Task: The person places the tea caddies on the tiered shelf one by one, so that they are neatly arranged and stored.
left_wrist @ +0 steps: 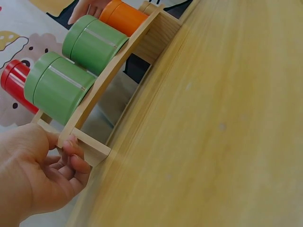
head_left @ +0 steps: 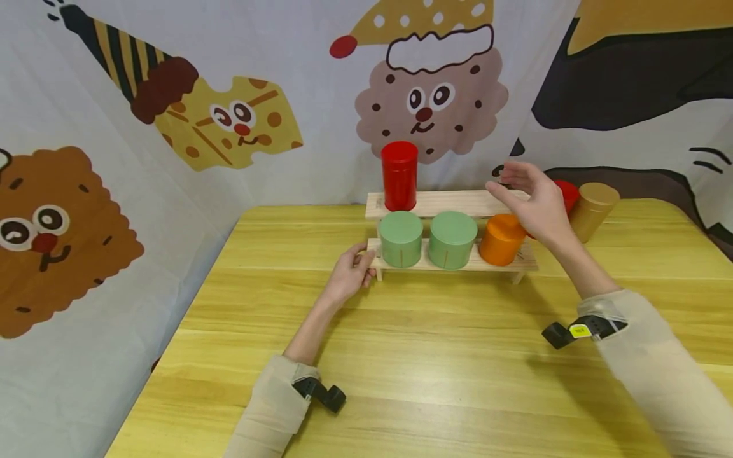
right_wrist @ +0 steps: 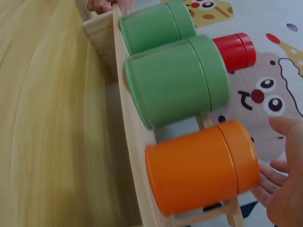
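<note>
A two-tier wooden rack (head_left: pixel 443 263) stands on the table. My left hand (head_left: pixel 348 275) pinches the left end of its lower board between thumb and curled fingers, as the left wrist view shows close up. Along that board sit two green canisters (head_left: pixel 401 239) and an orange canister (head_left: pixel 501 240). A tall red canister (head_left: pixel 399 176) stands at the left of the upper board. My right hand (head_left: pixel 534 202) is raised just behind and above the orange canister, fingers loosely spread with nothing in them; in the right wrist view its fingertips (right_wrist: pixel 266 183) are right by the orange lid.
Right of the rack, a gold canister (head_left: pixel 594 211) and another red canister (head_left: pixel 567 194), partly hidden by my right hand, stand on the wooden table (head_left: pixel 435 356). A cloth with cartoon prints (head_left: pixel 321 83) hangs close behind the rack.
</note>
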Demonstrator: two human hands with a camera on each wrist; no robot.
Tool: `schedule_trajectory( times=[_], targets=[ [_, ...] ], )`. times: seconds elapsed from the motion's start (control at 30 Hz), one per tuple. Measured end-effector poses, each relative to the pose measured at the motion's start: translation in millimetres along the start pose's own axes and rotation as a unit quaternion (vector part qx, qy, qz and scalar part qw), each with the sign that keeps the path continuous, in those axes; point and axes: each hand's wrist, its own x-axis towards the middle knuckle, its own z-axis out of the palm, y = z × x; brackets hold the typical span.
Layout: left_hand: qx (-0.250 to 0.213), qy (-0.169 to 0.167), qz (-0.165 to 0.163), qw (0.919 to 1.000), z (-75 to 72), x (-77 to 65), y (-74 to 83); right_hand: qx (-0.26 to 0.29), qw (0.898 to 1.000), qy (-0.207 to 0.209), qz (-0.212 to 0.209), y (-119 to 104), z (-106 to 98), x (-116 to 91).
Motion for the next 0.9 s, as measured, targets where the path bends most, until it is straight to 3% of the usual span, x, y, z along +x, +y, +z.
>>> schedule_trajectory(
  times=[0.4, 0.9],
  targets=[
    [-0.002, -0.001, -0.003, 1.0000, -0.4, -0.6, -0.2, -0.035, 0.999, 0.017, 0.033, 29.2, -32.8, -7.8],
    [-0.010, -0.002, -0.011, 0.9999, 0.0, -1.5, 1.0, -0.050, 0.994, 0.087, 0.051, 62.3, -73.9, -19.6]
  ],
)
